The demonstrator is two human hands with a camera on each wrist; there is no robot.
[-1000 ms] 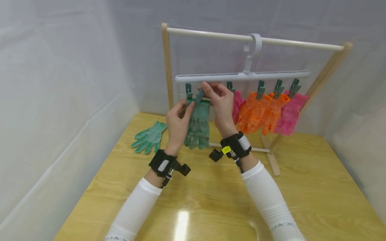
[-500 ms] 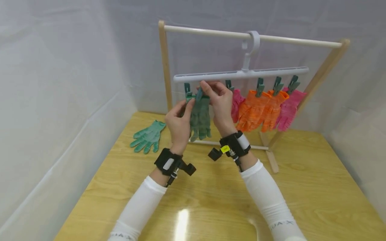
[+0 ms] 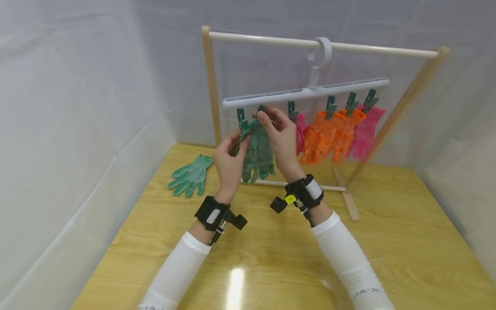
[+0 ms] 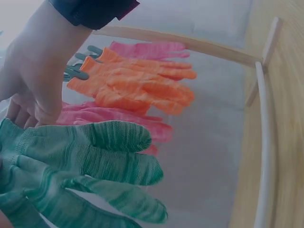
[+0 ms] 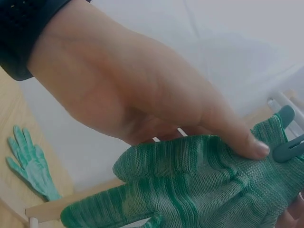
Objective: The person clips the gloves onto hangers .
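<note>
Two hands meet at the hanger [image 3: 306, 91] in the head view: left hand [image 3: 228, 161] and right hand [image 3: 280, 137] both pinch the green glove [image 3: 256, 150] at its clip [image 3: 258, 113]. Left wrist view: glove fingers dangle beside orange gloves [image 4: 137, 85]. Right wrist view: thumb presses the cuff; a second green glove [image 5: 31, 161] lies on the table [image 3: 271, 258].

Two orange gloves [image 3: 329, 135] and pink ones [image 3: 364, 129] hang clipped (side by side); another green glove [image 3: 190, 174] lies on the wooden table [image 3: 387, 241].

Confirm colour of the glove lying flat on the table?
Light green glove, clearest in the head view.
</note>
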